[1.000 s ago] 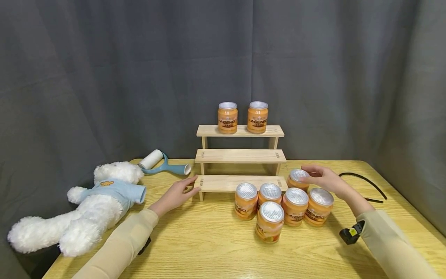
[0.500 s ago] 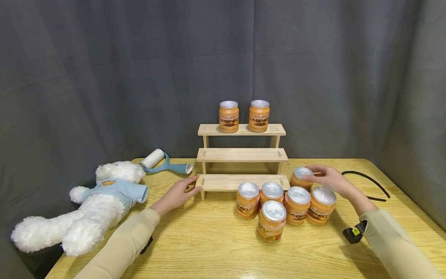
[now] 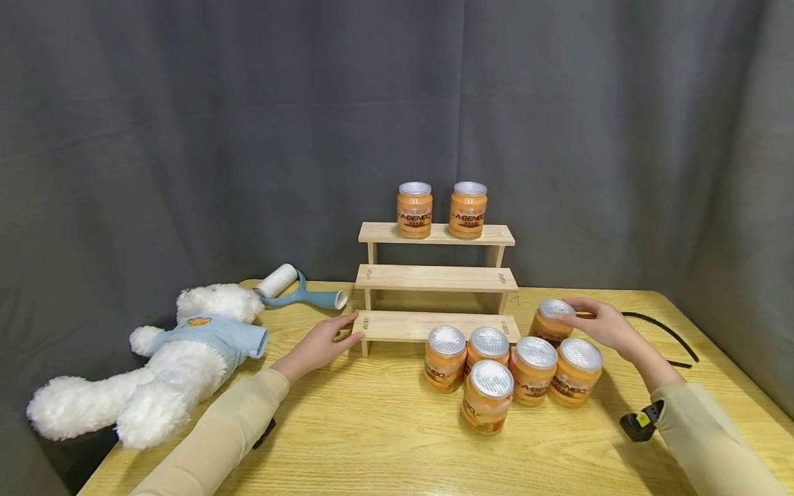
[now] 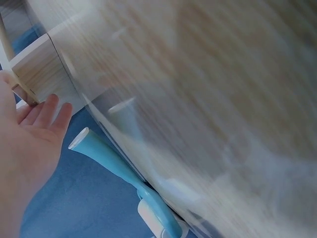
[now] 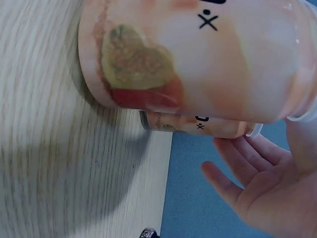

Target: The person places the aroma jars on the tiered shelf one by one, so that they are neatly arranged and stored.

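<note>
My left hand pinches the left end of the lowest step of a three-step wooden display rack. In the left wrist view, its fingertips lie against the rack's pale wood. Over at the right, my right hand holds an orange jar near its silver lid, thumb in front and fingers behind. This jar stands behind a group of several like jars before the rack. A near jar fills much of the right wrist view and partly hides the held one. Two more jars stand on the top step.
At the left lies a white plush toy in a blue shirt. Behind it is a blue-handled lint roller. A black cable curves over the table at the right, and a dark curtain hangs behind.
My right hand has shifted the back jar slightly to the right, away from the rack. My left hand stays at the lowest step. The head view has swung a little.
</note>
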Available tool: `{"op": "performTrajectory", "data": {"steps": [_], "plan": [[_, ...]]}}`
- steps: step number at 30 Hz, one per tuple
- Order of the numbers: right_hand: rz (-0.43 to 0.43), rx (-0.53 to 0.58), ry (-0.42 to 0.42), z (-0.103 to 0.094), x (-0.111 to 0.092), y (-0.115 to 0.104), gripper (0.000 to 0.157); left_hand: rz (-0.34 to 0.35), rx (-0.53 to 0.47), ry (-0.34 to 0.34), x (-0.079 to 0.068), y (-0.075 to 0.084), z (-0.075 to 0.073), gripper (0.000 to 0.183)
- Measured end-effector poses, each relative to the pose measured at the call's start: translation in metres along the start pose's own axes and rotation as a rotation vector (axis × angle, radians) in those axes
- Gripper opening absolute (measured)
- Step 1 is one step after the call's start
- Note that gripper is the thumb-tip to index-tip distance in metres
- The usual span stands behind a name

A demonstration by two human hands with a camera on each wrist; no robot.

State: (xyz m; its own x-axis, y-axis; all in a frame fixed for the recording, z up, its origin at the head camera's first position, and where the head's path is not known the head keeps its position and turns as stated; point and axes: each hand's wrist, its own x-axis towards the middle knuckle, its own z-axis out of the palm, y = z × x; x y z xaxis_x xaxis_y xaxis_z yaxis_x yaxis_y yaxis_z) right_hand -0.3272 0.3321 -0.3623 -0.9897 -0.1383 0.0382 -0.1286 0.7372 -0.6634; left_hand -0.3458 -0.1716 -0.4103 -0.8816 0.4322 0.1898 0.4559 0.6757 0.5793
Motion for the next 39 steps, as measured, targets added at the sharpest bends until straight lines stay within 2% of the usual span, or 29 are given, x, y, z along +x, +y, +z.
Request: {"op": "performTrajectory", "data": {"steps": [7,16,25,31,39], "plan": [[-0.011,-0.003,-0.044,0.0016,0.0002,0.0000,0.076,-0.001,0.004,-0.001,0.0010,-0.0030,0.0024,0.066],[0.039,0.000,-0.067,0.0059,0.0048,-0.0007,0.081,-0.008,-0.049,0.008,0.0014,-0.0045,0.0017,0.064],[0.051,-0.020,-0.047,0.0075,0.0069,0.0014,0.081,-0.002,-0.051,0.015,0.0005,-0.0030,0.0021,0.061],[0.051,-0.038,-0.003,0.0081,0.0057,-0.0005,0.079,-0.002,-0.067,0.013,-0.0006,-0.0029,0.0027,0.061],[0.015,-0.061,0.046,0.0042,0.0035,-0.0009,0.079,-0.029,-0.077,0.016,0.0009,-0.0043,0.0020,0.061]]}}
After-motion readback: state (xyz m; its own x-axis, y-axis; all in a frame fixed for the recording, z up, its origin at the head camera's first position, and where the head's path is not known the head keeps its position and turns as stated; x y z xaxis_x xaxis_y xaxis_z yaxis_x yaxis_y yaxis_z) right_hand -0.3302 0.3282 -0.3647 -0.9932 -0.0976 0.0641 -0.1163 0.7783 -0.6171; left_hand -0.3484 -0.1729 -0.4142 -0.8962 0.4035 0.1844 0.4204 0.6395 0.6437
